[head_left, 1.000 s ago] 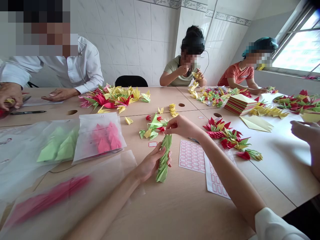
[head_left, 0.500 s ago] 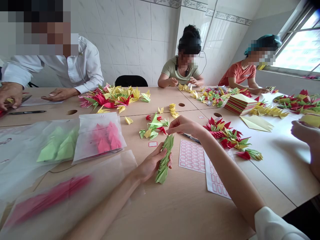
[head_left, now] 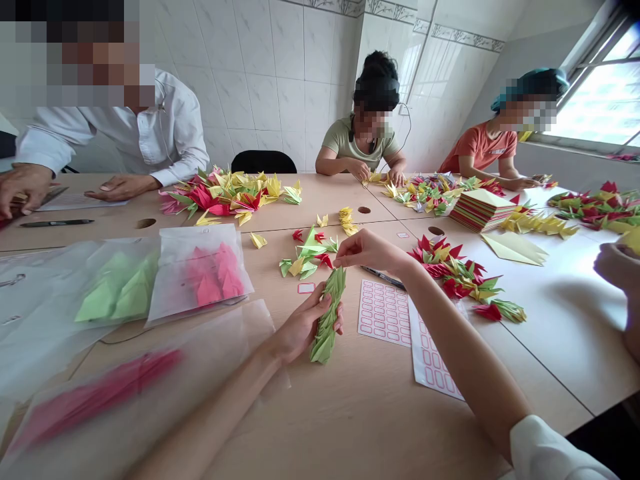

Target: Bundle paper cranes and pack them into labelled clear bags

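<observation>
My left hand is wrapped round a long stack of green folded paper pieces, holding it tilted on the wooden table. My right hand hovers just past the stack's far end, fingers pinched together over a small pile of green, yellow and red folded pieces. What the pinch holds is too small to make out. White sticker sheets with red-edged labels lie under my right forearm, and a pen lies beside them.
Clear bags of green pieces, pink pieces and red pieces lie at left. Heaps of folded pieces and a paper stack cover the far table. Three people sit opposite; another person's hand is at right.
My right hand drew back slightly from the stack's tip toward the loose pile. The person in the green top lowered both hands to the table. My left hand kept its hold.
</observation>
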Action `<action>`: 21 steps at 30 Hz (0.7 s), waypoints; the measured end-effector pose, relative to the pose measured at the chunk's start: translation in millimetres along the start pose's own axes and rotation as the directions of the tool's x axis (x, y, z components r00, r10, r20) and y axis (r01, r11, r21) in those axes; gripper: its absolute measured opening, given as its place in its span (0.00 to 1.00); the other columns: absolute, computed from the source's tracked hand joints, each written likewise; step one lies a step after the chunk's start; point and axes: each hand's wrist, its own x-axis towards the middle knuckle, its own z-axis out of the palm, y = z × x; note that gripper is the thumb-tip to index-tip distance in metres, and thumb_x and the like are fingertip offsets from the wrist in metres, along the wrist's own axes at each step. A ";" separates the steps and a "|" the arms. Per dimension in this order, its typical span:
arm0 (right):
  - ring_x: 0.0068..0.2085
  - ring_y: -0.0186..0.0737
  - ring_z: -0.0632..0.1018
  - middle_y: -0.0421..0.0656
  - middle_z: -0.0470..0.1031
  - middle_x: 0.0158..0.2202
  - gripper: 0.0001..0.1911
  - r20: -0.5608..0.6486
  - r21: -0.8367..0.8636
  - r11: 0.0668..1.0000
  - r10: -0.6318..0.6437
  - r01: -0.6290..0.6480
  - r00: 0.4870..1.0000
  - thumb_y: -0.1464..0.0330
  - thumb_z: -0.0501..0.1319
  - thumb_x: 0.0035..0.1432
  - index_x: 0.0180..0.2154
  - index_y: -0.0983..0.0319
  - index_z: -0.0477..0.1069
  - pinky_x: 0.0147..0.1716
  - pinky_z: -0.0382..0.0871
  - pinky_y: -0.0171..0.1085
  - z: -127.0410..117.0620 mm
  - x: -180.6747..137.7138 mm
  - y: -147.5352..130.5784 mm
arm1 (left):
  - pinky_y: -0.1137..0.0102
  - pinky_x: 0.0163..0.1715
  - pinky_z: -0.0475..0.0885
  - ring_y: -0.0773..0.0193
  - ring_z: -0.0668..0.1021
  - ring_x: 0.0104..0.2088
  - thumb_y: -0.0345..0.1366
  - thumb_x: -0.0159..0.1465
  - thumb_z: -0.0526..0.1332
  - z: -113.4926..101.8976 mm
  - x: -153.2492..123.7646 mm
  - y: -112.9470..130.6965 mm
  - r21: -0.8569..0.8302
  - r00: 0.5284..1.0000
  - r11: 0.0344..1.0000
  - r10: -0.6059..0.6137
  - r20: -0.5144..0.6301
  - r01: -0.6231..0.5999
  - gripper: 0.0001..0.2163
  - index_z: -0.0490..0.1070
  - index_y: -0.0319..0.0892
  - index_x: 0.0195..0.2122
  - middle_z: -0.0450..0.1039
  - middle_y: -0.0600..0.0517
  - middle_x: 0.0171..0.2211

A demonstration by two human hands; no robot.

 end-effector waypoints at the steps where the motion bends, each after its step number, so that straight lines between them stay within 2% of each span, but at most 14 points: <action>1: 0.22 0.27 0.55 0.36 0.61 0.19 0.13 -0.011 -0.021 1.000 -0.014 0.014 1.000 0.63 0.63 0.48 0.27 0.69 0.73 0.21 0.46 0.33 0.0 0.0 -0.5 | 0.67 0.35 0.65 0.70 0.65 0.26 0.40 0.64 0.52 -0.1 0.1 -0.3 -0.001 1.000 1.000 0.014 0.001 -0.014 0.10 0.59 0.43 0.44 0.60 0.53 0.31; 12: 0.22 0.27 0.57 0.36 0.61 0.19 0.13 -0.057 -0.210 0.976 -0.070 0.057 0.996 0.62 0.61 0.50 0.27 0.68 0.73 0.21 0.49 0.32 -0.2 -1.0 -2.3 | 0.68 0.34 0.65 0.70 0.64 0.25 0.40 0.63 0.53 1.1 -0.2 0.2 -0.021 0.999 0.999 0.025 -0.029 -0.026 0.07 0.60 0.45 0.40 0.60 0.54 0.31; 21: 0.22 0.27 0.56 0.35 0.57 0.18 0.14 -0.139 -0.371 0.926 -0.134 0.074 0.981 0.61 0.58 0.53 0.27 0.66 0.73 0.23 0.49 0.32 3.3 -1.2 -6.9 | 0.69 0.32 0.65 0.70 0.64 0.25 0.40 0.62 0.54 -1.9 1.5 1.4 -0.062 0.997 0.997 0.045 -0.061 -0.049 0.08 0.62 0.44 0.40 0.61 0.54 0.31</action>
